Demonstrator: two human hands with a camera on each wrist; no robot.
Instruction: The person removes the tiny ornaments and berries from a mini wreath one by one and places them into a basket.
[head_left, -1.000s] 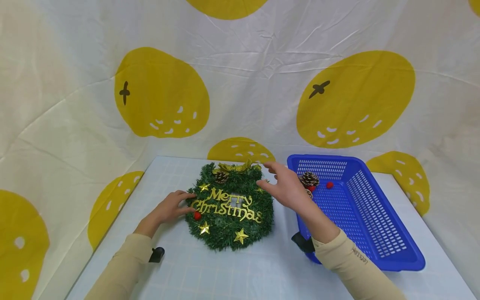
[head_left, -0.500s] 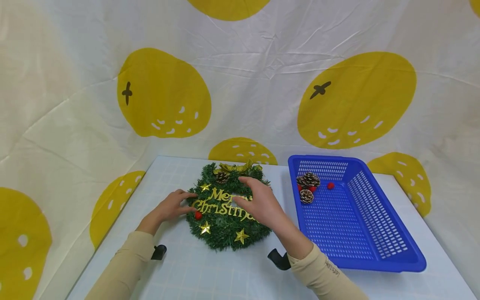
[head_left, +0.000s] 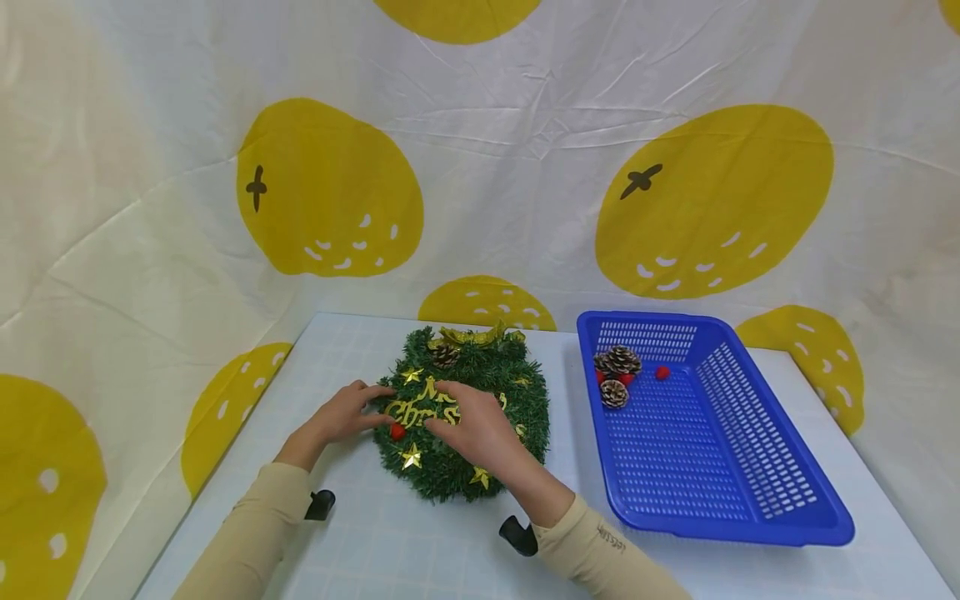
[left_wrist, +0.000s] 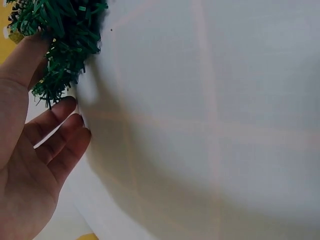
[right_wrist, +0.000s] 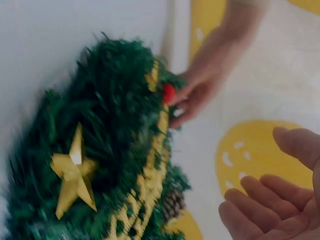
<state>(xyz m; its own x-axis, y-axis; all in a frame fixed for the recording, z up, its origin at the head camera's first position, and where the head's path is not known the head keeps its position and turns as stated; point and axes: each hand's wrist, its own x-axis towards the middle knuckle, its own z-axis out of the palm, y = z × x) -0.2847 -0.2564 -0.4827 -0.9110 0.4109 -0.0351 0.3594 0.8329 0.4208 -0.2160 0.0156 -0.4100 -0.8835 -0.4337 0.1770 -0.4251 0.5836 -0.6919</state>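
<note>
A green tinsel Christmas wreath (head_left: pixel 532 408) lies on the table. It carries gold "Merry Christmas" lettering (head_left: pixel 408 412), gold stars (head_left: pixel 411 456), a pinecone (head_left: pixel 444 357), a gold bow (head_left: pixel 480 335) and a red ball (head_left: pixel 397 432) at its left. My left hand (head_left: pixel 341 412) holds the wreath's left edge; in the left wrist view its thumb (left_wrist: pixel 30 57) sinks into the tinsel, the other fingers at the edge. Over the wreath's middle is my right hand (head_left: pixel 483 429), thumb and fingers apart, hiding part of the lettering. The right wrist view shows that hand (right_wrist: pixel 280 200) with nothing in it.
To the right stands a blue plastic basket (head_left: pixel 675 467) with slotted walls. Several pinecones (head_left: pixel 622 360) and red balls (head_left: pixel 662 372) lie at its far left end. A white curtain (head_left: pixel 510 208) with yellow fruit prints hangs behind the pale table (head_left: pixel 420 550).
My right hand has moved left from beside the basket to above the wreath's lettering, uncovering the pinecones in the basket. My left hand has stayed at the wreath's left edge.
</note>
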